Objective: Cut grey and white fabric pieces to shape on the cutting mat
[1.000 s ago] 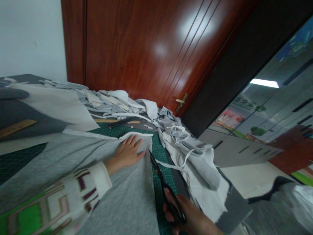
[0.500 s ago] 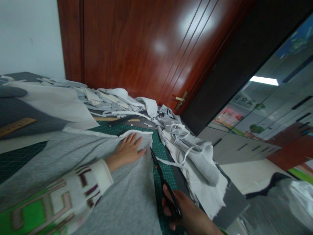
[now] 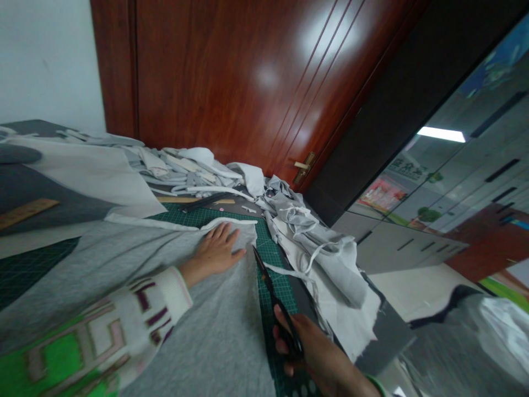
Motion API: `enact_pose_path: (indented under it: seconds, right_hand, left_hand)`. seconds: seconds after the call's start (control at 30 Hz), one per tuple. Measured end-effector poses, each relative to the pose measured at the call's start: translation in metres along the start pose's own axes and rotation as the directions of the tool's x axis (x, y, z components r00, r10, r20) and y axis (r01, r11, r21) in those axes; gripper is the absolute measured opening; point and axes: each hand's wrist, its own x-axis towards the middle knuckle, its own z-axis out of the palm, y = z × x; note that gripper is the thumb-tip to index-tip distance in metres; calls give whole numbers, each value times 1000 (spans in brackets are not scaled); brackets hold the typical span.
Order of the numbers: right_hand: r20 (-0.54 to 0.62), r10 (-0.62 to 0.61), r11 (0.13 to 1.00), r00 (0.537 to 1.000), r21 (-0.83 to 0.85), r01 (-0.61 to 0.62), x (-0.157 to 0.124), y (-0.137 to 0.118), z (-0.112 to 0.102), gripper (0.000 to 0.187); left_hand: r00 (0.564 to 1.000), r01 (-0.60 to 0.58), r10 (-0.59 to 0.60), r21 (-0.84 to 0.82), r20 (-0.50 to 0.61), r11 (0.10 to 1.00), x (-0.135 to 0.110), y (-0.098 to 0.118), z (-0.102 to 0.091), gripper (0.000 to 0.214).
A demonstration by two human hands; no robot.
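Note:
My left hand (image 3: 217, 251) lies flat with fingers together on a large grey fabric (image 3: 124, 286), near its far right corner. My right hand (image 3: 316, 355) grips the handles of black scissors (image 3: 275, 300). The blades run along the fabric's right edge, tips pointing away, just right of my left hand. Under the fabric lies a green cutting mat (image 3: 276, 275). My left sleeve (image 3: 95, 336) is white with green and purple patterns.
A heap of grey and white cloth scraps and strips (image 3: 314, 248) fills the table's right and back side. A wooden ruler (image 3: 25, 212) lies at the left, another tool (image 3: 202, 203) behind the mat. A red-brown door (image 3: 248, 82) with a brass handle (image 3: 303, 165) stands behind.
The scissors and my right hand have crept a little forward along the fabric's right edge. My left hand stays pressed on the fabric.

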Motion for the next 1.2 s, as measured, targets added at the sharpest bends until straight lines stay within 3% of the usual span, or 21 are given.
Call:
enact_pose_path:
  seconds: [0.27,0.6,0.87,1.2]
  right_hand:
    - [15,120,987,993,-109,-117,-7,-15,7,64]
    - [56,162,983,985,-95,-156,-3,-24,6,56]
    - [73,181,976,981,-133,-171,-3,-26,7,61]
    - [52,137,989,989,-68,-133,6,-32,16,73]
  left_hand:
    - [1000,-8,8,4,-18,1000,-1,0,-1,68]
    - [1000,-10,10,22,-14,1000,0,0,-2,69]
    - [1000,-8,8,19,-16,1000,-2,0,-1,68]
    - [1000,-3,3,19,-19,1000,-2,0,-3,68]
